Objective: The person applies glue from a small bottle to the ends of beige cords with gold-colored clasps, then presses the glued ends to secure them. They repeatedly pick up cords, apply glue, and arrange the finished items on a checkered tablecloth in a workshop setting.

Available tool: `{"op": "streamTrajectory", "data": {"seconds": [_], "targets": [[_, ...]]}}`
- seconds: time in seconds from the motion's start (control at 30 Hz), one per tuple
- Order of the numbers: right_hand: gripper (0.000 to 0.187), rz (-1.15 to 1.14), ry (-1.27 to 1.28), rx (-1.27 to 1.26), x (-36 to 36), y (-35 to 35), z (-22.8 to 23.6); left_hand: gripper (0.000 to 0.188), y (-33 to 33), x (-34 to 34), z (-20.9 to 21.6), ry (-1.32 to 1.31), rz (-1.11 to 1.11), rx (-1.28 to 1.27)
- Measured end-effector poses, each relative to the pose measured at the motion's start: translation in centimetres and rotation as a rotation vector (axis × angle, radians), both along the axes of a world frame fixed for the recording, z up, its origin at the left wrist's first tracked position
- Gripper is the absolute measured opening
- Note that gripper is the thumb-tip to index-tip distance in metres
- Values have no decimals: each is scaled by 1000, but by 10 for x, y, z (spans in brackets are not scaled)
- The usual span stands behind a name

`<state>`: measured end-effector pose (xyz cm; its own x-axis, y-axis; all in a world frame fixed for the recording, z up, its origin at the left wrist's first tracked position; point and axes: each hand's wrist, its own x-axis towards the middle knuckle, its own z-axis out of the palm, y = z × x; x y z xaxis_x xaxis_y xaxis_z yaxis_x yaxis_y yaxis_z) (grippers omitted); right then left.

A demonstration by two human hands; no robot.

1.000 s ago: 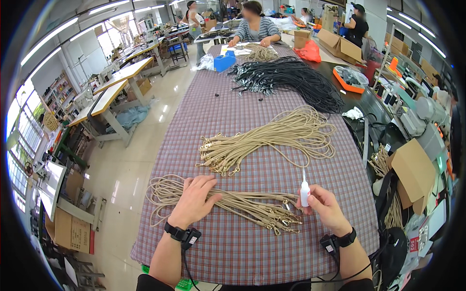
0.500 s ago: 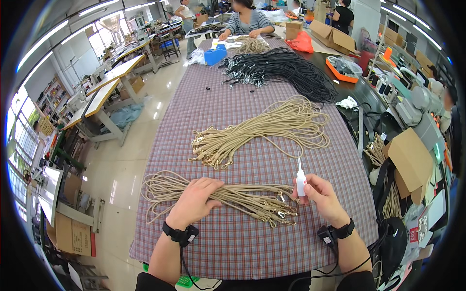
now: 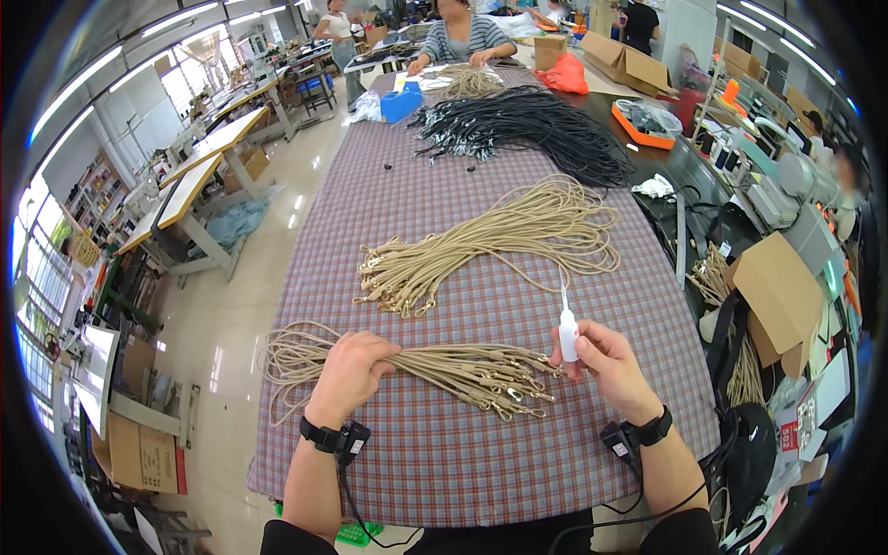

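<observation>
A bundle of beige cords (image 3: 453, 370) with gold metal clips lies across the near part of the table, its loops to the left and its clips to the right. My left hand (image 3: 350, 375) is closed around the bundle near the looped end, fingers curled over the cords. To the right of the clips, my right hand (image 3: 606, 368) holds a small white squeeze bottle (image 3: 568, 335) upright, its long thin nozzle pointing up. Farther back lies a larger pile of beige cords (image 3: 499, 231) with gold clips at its left end, not touched by either hand.
The table (image 3: 324, 250) has a checked cloth. Black cords (image 3: 527, 129) with silver clips are heaped farther back, near a blue box (image 3: 400, 104). A co-worker (image 3: 458, 42) sits at the far end. Open cardboard boxes (image 3: 786, 291), cords and machines crowd the right side.
My left hand's fingers have curled from lying across the cords to closing around them. My right hand still holds the bottle upright. The whole view has shifted slightly.
</observation>
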<state>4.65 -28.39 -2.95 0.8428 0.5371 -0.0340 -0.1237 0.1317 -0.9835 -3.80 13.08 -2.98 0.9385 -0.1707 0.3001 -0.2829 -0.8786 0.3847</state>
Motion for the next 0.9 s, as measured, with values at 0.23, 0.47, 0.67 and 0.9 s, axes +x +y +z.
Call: {"op": "streamTrajectory", "data": {"seconds": [0.23, 0.47, 0.67, 0.9], "targets": [[40, 8, 130, 165, 0, -1, -1, 41, -16, -7, 11, 69, -7, 162], [42, 29, 128, 216, -4, -1, 5, 61, -59, -20, 33, 75, -154, 164], [38, -1, 152, 244, -10, 5, 6, 54, -104, -24, 18, 35, -411, 159], [32, -30, 183, 312, -12, 6, 3, 39, -96, -15, 3, -61, -437, 82]]}}
